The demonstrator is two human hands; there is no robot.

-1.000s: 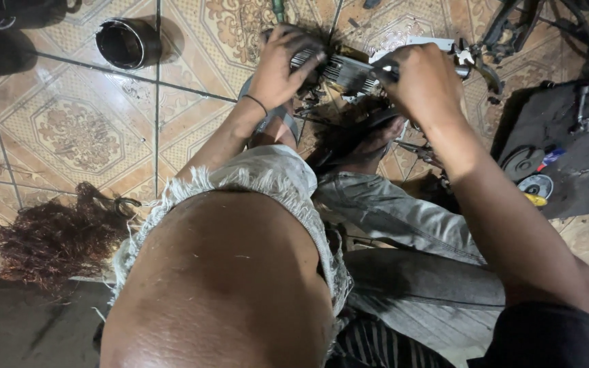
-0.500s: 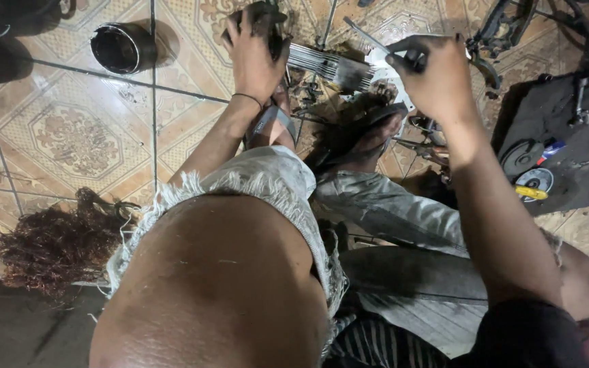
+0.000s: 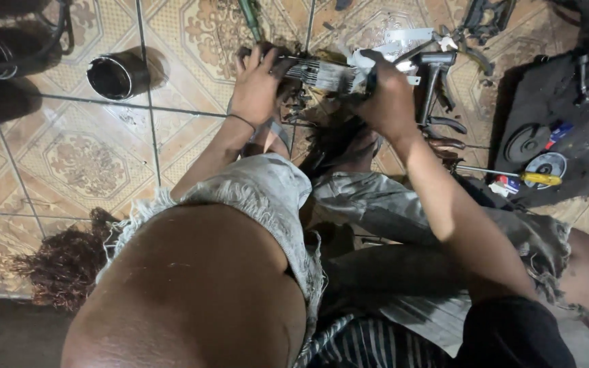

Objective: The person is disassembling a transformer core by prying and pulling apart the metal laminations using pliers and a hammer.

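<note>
A ribbed grey metal motor part [image 3: 322, 73] lies crosswise just above the tiled floor, in front of my knees. My left hand [image 3: 257, 85] grips its left end, fingers curled over the top, with a thin band on the wrist. My right hand [image 3: 386, 99] closes around its right end, where a dark piece sticks up between the fingers. White scraps and dark small parts sit around and under the motor part, partly hidden by both hands.
A black open cylinder [image 3: 114, 75] stands at the left. A tangle of copper wire [image 3: 63, 262] lies by my left thigh. To the right are a yellow-handled screwdriver [image 3: 540, 178], round discs [image 3: 547, 163], a dark mat [image 3: 574, 116] and metal tools [image 3: 438, 68]. A green-handled tool [image 3: 250, 17] lies at the top.
Half a second ago my hands were spread apart, the left reaching further up. Now both have closed back onto the ends of the motor part.
</note>
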